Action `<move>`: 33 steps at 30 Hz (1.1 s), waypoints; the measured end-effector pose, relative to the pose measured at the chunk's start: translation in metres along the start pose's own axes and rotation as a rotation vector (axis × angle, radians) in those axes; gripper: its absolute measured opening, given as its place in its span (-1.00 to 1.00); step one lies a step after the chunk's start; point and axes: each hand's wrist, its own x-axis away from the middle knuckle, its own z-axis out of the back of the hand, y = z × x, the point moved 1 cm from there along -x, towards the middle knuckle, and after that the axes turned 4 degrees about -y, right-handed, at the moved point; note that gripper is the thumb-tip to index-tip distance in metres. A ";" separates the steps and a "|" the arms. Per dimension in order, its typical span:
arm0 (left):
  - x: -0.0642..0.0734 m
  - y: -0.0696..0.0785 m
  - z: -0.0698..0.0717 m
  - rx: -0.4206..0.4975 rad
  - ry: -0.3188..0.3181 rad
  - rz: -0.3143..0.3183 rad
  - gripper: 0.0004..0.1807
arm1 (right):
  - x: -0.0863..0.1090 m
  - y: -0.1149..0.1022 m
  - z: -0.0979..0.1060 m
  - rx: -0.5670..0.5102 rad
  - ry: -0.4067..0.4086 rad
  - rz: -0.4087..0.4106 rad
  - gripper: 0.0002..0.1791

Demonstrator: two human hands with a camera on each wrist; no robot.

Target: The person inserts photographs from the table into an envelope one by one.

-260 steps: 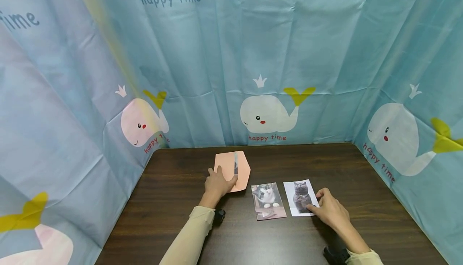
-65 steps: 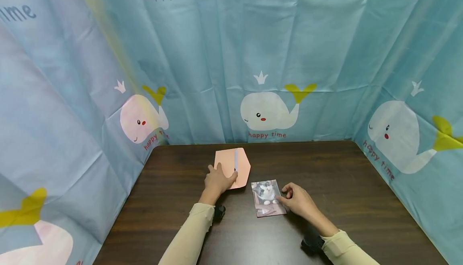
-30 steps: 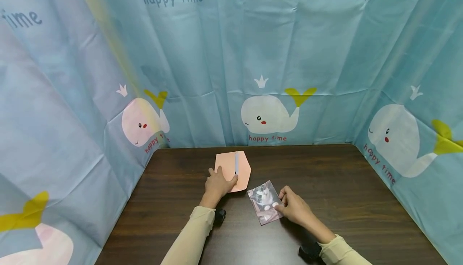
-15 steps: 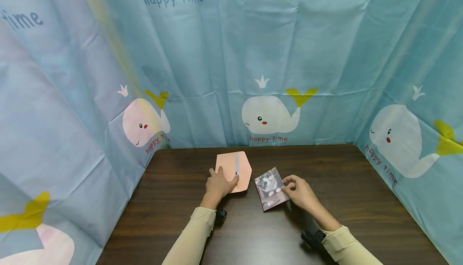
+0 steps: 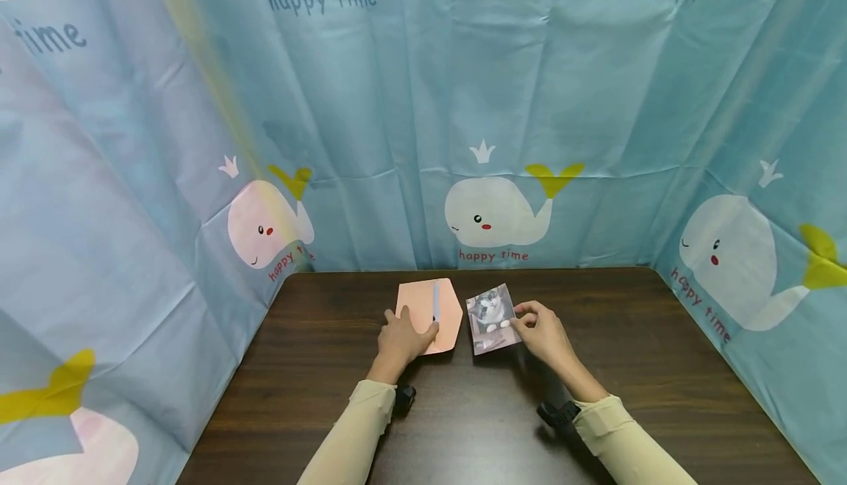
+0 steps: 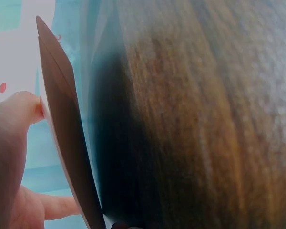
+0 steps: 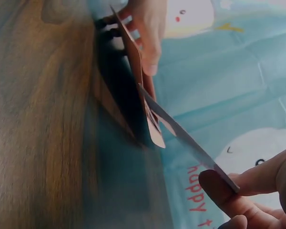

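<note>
A peach paper envelope (image 5: 448, 316) has its pointed flap open to the right, and a pale blue strip with a small dark spot shows along its opening. My left hand (image 5: 400, 339) grips its lower left part, the thumb on the upper face near the opening. In the left wrist view the envelope (image 6: 62, 95) stands edge-on over a dark shadow. Between thumb and fingers my right hand (image 5: 542, 332) pinches the right edge of a cat photo (image 5: 491, 320). In the right wrist view the photo's (image 7: 190, 143) far edge overlaps the envelope (image 7: 136, 59) at its open flap.
The dark wood-grain table (image 5: 463, 419) lies under both hands. Behind it and at both sides hangs a blue curtain (image 5: 370, 213) with whale prints. Black bands sit on both wrists, below tan sleeves (image 5: 354, 430).
The grey cat photo once on the table's right is out of view. My right hand has lifted the other photo and moved it up, beside the envelope's flap. The left hand stays put.
</note>
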 end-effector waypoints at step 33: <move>-0.002 -0.001 -0.001 -0.001 -0.006 0.002 0.10 | -0.054 -0.009 -0.050 -0.164 0.028 -0.029 -0.67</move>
